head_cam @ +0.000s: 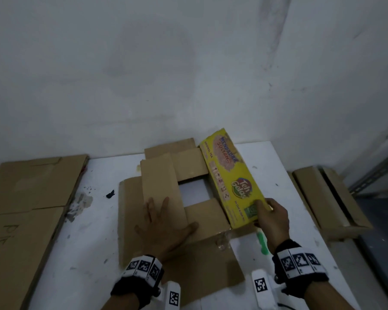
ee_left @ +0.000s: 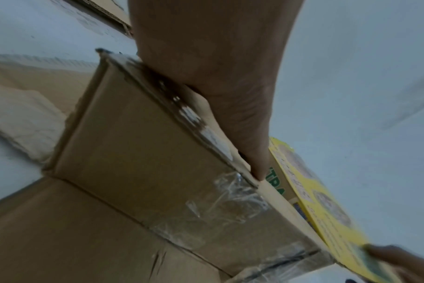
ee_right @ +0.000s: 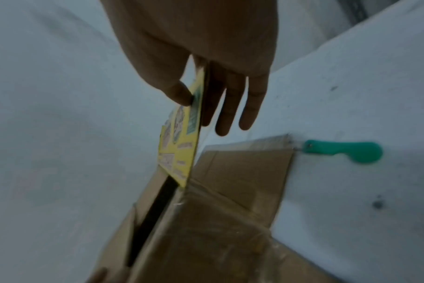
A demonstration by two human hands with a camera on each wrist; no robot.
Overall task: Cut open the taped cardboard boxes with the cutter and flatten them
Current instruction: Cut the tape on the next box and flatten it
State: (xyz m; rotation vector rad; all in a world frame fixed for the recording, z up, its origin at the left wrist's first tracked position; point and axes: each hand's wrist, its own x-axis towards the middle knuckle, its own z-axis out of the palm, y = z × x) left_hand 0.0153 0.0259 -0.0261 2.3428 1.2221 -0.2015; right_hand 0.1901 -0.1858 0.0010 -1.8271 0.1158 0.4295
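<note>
Cut-open cardboard box [head_cam: 184, 211] lay partly collapsed on the white table [head_cam: 94, 238], brown flaps spread out, table surface showing through the open middle. Its yellow printed side panel [head_cam: 231, 180] stood tilted up on the far-right side, just beyond the right hand. Left hand [head_cam: 164, 227] lay flat, palm down, fingers straight and spread, pressing on a long brown flap [head_cam: 161, 186] that ran away from the fingertips; in the left wrist view the thumb [ee_left: 245, 118] lay along a flap edge. Right hand [head_cam: 271, 215] pinched the near end of the yellow panel, thumb [ee_right: 179, 93] on the printed face and the other fingers [ee_right: 230, 107] straight behind it. Crumpled clear tape [ee_left: 230, 199] stuck to the near brown flap between the two hands. Green cutter [head_cam: 262, 241] lay on the table just below the right hand, at the corner of a box flap, held by neither hand; whether it touched the flap I couldn't tell. Small dark scrap [head_cam: 110, 194] sat on the table left of the left hand, apart from the box. Flattened cardboard [head_cam: 25, 198] was stacked farther left, overhanging the table edge. More folded cardboard [head_cam: 322, 195] lay right of the right hand, off the table's right edge. Pale wall [head_cam: 188, 63] rose behind everything.
</note>
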